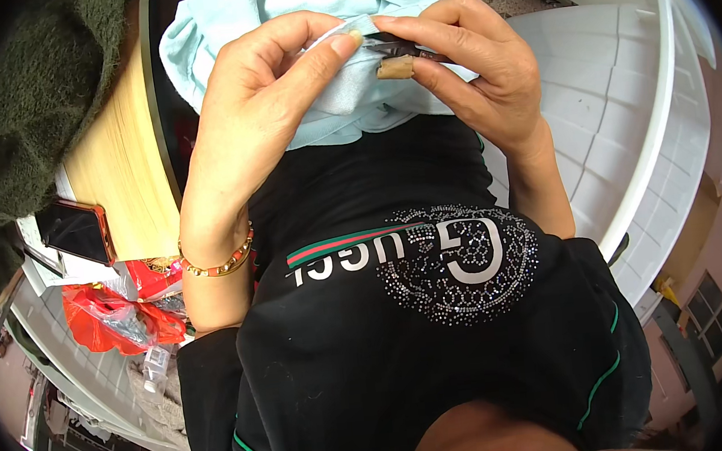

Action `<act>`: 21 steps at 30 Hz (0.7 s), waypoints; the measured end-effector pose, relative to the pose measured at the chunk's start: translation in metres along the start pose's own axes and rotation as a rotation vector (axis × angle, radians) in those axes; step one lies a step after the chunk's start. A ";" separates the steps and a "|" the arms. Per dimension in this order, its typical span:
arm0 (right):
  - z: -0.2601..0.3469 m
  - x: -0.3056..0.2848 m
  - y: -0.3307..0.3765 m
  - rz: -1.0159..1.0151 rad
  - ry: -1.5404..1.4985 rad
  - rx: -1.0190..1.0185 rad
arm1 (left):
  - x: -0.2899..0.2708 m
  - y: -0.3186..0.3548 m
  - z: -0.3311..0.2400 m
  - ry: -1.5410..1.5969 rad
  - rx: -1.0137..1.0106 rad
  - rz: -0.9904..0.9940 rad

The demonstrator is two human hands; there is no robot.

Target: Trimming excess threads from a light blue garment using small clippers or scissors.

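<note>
A light blue cloth garment lies bunched over my lap, with one edge raised between my hands. My left hand pinches that edge between thumb and fingers. Close beside it, my right hand is closed around a small dark metal tool that looks like thread snips, its tip against the cloth. The index fingertip of that hand touches the cloth edge too. A tan wrap covers the tip of one right-hand digit. My fingers hide part of the tool, so I cannot tell whether its blades are apart.
To my left is a wooden tabletop with a dark fuzzy cloth and a phone in an orange-edged case. Red plastic packaging and a clear bottle lie nearer. A white panelled surface with a raised rim runs along my right.
</note>
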State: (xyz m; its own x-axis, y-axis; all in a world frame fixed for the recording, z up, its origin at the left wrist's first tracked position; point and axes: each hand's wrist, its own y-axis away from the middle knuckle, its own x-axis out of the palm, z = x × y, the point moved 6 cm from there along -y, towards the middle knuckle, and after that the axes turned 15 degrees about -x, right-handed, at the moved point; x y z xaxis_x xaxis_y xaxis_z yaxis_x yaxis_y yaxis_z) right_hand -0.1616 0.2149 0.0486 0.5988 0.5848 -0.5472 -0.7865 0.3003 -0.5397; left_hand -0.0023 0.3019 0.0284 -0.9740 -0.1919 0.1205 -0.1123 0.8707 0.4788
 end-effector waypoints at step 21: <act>-0.035 -0.032 0.019 -0.179 -0.362 0.426 | -0.019 0.002 -0.016 -0.184 0.004 0.018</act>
State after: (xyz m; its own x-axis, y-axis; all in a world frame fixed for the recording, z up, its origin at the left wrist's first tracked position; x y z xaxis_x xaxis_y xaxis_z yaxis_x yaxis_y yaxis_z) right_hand -0.1905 0.1756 0.0335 0.6969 0.6949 -0.1775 -0.7144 0.6506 -0.2578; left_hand 0.0194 0.3000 0.0405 -0.9954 -0.0905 -0.0328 -0.0952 0.8749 0.4749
